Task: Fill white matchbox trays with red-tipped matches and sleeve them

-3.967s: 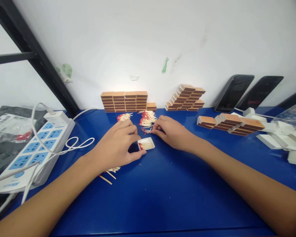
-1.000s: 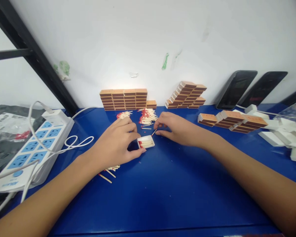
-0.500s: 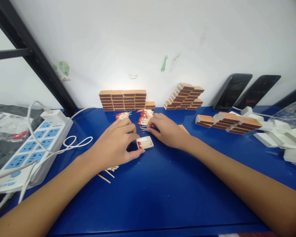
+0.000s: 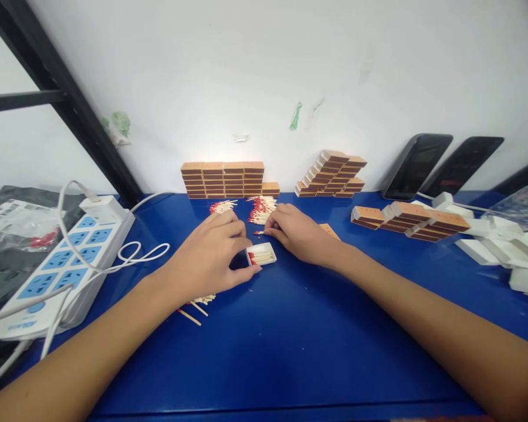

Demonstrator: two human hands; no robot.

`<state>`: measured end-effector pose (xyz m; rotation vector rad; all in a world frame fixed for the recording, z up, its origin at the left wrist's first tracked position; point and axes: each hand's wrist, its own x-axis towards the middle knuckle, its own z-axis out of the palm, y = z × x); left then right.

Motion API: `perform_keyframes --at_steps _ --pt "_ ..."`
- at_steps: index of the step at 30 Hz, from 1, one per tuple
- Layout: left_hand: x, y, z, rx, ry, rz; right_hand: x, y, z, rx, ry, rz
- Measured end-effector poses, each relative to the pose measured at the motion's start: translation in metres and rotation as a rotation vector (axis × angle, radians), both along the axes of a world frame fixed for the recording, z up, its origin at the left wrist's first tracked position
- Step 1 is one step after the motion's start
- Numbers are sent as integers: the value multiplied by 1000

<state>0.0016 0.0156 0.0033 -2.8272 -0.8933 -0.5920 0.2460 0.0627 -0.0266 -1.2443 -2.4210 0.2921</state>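
My left hand (image 4: 209,258) curls round the left end of a small white matchbox tray (image 4: 262,255) on the blue table (image 4: 290,346); the tray holds red-tipped matches. My right hand (image 4: 300,234) rests just behind the tray, its fingertips pinched on a match (image 4: 259,232) at the edge of the loose match pile (image 4: 262,210). A smaller match heap (image 4: 222,206) lies beyond my left hand. A few stray matches (image 4: 193,310) lie under my left wrist.
Stacked brown matchbox sleeves (image 4: 223,180) line the wall, with a slanted stack (image 4: 332,173) to the right and more sleeves (image 4: 411,220) beside white trays (image 4: 493,246). A power strip (image 4: 70,258) with cables lies left. Two dark phones (image 4: 418,165) lean on the wall.
My right hand has gone from beside the tray back to the match pile and now pinches a match there. My left hand has kept hold of the tray.
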Motion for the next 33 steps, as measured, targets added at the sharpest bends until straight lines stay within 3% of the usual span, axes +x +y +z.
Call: perform_keyframes --at_steps 5,12,16,20,23,33 --pt "0 0 -1 -2 5 15 7 -2 2 26 14 25" --pt "0 2 -2 -9 18 67 16 -21 22 15 80 100" --pt "0 1 -1 -21 24 71 2 -27 16 34 124 5" --pt "0 1 -1 -22 39 70 -12 -15 1 48 113 -144" --pt "1 1 0 -21 37 73 -14 -7 -5 46 85 -179" --pt "0 0 -1 -15 18 55 -17 -11 4 -11 34 -197"
